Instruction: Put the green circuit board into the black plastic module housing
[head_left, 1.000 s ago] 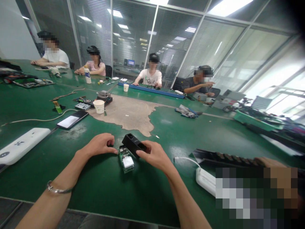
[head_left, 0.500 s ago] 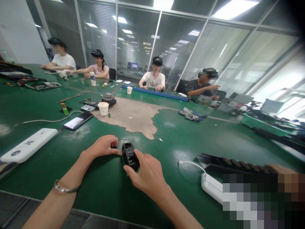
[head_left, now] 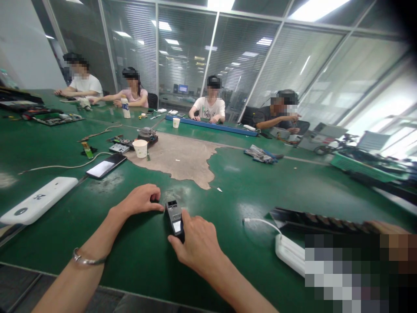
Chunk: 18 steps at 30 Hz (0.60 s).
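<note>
A small black box-shaped device point(head_left: 173, 216) with slots and a shiny patch on its top is on the green table point(head_left: 130, 256). My right hand point(head_left: 199, 239) grips its lower right end between thumb and fingers. My left hand point(head_left: 141, 202) rests on the table just left of the device, fingers curled and thumb stretched toward its far end. Nothing shows in the left hand, and a small gap seems to separate its thumb from the device. A metal bracelet point(head_left: 85, 260) circles the left wrist.
A phone point(head_left: 106, 166), a white power bank point(head_left: 39, 201) and a paper cup point(head_left: 140, 148) stand at the left. Gloves point(head_left: 260, 154) lie further back. At the right are a white adapter point(head_left: 289, 254) and a person's hand point(head_left: 387, 228) at a dark strip point(head_left: 319, 221). Several people sit opposite.
The black device has tilted in my right hand, so that its top now catches the light and its side shows less. My left hand has hardly moved.
</note>
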Motion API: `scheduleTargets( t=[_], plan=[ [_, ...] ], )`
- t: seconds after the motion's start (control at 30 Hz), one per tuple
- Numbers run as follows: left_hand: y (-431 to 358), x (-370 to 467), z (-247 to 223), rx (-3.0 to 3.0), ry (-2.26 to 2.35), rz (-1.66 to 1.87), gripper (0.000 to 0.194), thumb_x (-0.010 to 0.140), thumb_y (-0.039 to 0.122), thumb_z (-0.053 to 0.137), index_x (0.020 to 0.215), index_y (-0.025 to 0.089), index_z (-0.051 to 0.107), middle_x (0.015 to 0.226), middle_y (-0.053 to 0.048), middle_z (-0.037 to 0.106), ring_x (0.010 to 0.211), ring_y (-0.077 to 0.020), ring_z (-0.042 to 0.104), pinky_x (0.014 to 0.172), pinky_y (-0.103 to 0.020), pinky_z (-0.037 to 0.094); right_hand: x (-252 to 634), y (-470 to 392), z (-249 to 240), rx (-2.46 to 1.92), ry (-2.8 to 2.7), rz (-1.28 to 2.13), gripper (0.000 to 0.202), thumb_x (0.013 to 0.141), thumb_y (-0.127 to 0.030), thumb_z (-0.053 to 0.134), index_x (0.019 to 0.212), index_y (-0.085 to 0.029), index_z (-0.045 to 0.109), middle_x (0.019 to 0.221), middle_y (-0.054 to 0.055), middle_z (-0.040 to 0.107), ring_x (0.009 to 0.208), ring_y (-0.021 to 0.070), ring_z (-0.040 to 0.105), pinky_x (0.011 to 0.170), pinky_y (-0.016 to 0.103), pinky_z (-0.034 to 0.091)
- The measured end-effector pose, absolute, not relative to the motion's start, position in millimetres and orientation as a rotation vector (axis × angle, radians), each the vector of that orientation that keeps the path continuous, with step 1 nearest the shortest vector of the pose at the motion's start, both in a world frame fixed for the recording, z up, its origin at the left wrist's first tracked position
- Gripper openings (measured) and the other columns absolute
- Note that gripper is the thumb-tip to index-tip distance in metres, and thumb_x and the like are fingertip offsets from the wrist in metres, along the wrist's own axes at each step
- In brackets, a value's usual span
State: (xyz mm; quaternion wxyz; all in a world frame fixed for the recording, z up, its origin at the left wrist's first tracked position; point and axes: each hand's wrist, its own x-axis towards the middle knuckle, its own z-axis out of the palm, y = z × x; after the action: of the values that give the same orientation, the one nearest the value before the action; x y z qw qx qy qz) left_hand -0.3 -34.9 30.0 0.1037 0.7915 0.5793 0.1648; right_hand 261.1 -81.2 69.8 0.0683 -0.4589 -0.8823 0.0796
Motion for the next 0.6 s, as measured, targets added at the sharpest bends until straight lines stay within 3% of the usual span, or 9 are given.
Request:
scheduleTargets(
  t=[0.3, 0.37, 0.47, 0.6],
  plan=[
    [-32, 0, 27, 2.334, 1.707, 0.465, 0.039, 0.078, 0.059, 0.067, 0.082, 0.021, 0.061, 0.081, 0.000, 0.059, 0.075, -0.0164, 0.053, 0.065, -0.026, 0.035, 255, -61, 43, -1.226, -2.471, 0.203, 0.061, 0.087, -0.034, 0.055, 0.143, -0.014, 0.040, 0.111, 0.013, 0.064, 0.101, 0.0284, 0.056, 0.084, 0.038, 0.045],
    [-32, 0, 27, 2.335, 1.711, 0.472, 0.039, 0.078, 0.059, 0.067, 0.084, 0.021, 0.061, 0.082, 0.000, 0.059, 0.075, -0.0166, 0.053, 0.065, -0.026, 0.035, 256, -57, 40, -1.233, -2.429, 0.220, 0.059, 0.086, -0.034, 0.058, 0.139, -0.013, 0.045, 0.112, 0.013, 0.064, 0.101, 0.0280, 0.056, 0.087, 0.038, 0.045],
    [-33, -1, 29, 2.338, 1.716, 0.480, 0.038, 0.079, 0.059, 0.066, 0.084, 0.021, 0.060, 0.083, 0.000, 0.059, 0.077, -0.0174, 0.053, 0.065, -0.027, 0.036, 256, -53, 38, -1.276, -2.380, 0.267, 0.039, 0.084, -0.036, 0.061, 0.118, -0.017, 0.059, 0.103, 0.010, 0.066, 0.097, 0.0271, 0.057, 0.085, 0.037, 0.045],
    [-35, -2, 31, 2.337, 1.723, 0.491, 0.038, 0.079, 0.058, 0.067, 0.083, 0.021, 0.060, 0.083, -0.001, 0.060, 0.079, -0.0181, 0.054, 0.066, -0.027, 0.036, 254, -54, 38, -1.234, -2.347, 0.284, 0.028, 0.083, -0.035, 0.064, 0.106, -0.020, 0.062, 0.097, 0.008, 0.066, 0.096, 0.0261, 0.058, 0.085, 0.036, 0.045]
  ],
)
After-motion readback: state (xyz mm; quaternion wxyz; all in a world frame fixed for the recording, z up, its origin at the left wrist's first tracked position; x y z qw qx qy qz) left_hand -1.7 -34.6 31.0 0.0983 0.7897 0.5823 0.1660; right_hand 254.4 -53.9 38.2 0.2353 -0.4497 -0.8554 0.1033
